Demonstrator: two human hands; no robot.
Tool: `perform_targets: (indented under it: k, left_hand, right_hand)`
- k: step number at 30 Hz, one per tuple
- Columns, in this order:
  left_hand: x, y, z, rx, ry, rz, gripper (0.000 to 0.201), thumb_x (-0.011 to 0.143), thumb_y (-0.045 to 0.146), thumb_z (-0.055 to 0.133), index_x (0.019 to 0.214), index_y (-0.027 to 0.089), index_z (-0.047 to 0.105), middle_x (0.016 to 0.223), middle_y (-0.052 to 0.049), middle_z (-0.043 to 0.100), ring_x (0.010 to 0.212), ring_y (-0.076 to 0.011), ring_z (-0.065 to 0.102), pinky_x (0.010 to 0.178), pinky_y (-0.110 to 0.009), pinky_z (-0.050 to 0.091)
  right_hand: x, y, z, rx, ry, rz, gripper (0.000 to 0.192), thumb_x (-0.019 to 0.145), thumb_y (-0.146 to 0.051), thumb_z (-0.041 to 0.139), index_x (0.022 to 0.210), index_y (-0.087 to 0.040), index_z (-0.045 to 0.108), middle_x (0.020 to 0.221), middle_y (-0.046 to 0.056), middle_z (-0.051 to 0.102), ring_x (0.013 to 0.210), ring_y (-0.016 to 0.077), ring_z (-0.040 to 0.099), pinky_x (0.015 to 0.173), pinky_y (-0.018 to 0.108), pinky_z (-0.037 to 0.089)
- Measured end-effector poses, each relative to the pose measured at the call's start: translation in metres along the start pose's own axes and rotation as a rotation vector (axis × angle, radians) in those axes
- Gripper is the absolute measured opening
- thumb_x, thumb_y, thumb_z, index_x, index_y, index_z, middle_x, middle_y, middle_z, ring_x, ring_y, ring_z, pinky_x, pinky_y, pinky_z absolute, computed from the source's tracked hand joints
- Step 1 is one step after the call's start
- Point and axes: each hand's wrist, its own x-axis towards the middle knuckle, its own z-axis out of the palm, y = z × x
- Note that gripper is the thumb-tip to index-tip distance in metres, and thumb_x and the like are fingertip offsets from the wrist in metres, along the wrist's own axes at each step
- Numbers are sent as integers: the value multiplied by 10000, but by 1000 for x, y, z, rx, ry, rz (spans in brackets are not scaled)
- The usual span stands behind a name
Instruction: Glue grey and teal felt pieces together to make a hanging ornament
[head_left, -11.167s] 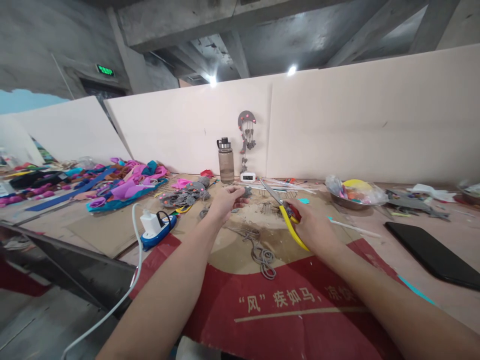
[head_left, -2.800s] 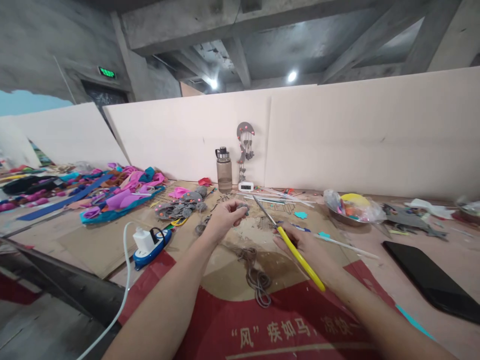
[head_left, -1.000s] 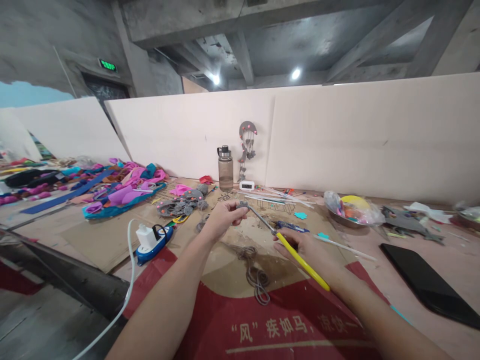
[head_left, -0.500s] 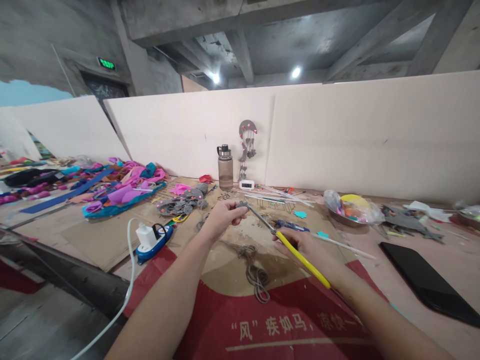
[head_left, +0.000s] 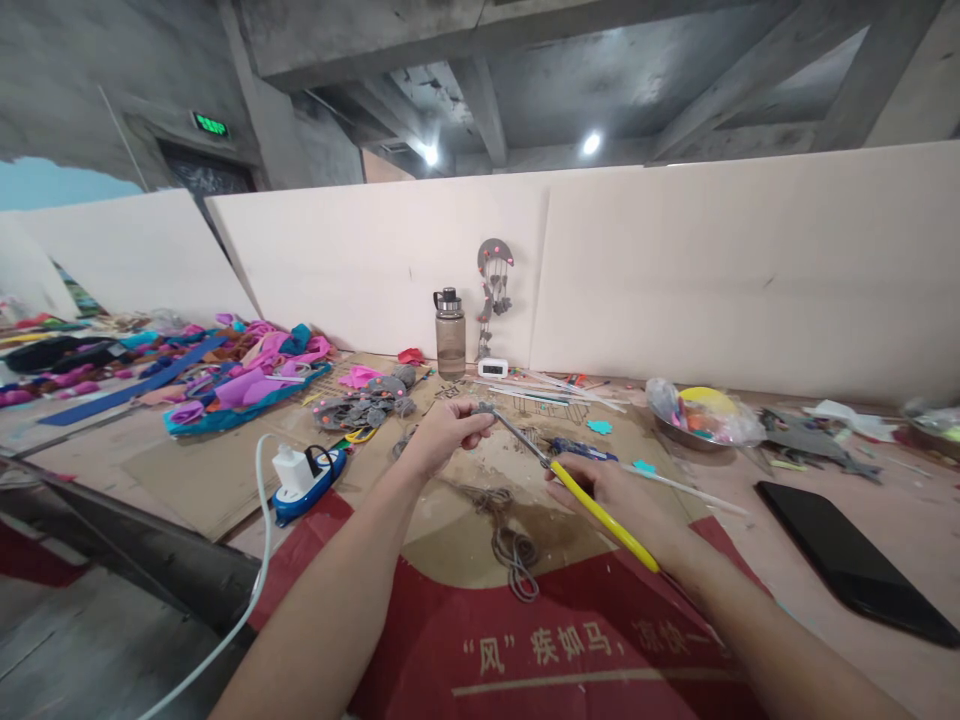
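Pinching a small grey felt piece (head_left: 484, 408) over the middle of the bench, the left hand (head_left: 442, 437) is closed on it; the right hand (head_left: 611, 492) grips yellow-handled scissors (head_left: 576, 489) whose blade tips touch that piece. Grey cord (head_left: 510, 535) lies coiled below. Red cardboard (head_left: 585, 650) at the near edge reads "风" 疾如马. Concrete beams overhead; pale boards (head_left: 675, 270) back the bench.
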Motion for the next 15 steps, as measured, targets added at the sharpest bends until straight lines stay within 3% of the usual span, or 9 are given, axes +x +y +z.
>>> perform_targets:
  k: [15]
  left_hand:
    - [-1,1,1,7,-3,-27,275,709,375,678,654,119,594,549,24,513,462,-51,406,479,-212,290]
  right_hand:
    - [-2,2,0,-18,6,-23,270,873,-389,459,776,-196,621,680,9,597,615,150,510,625,277,420]
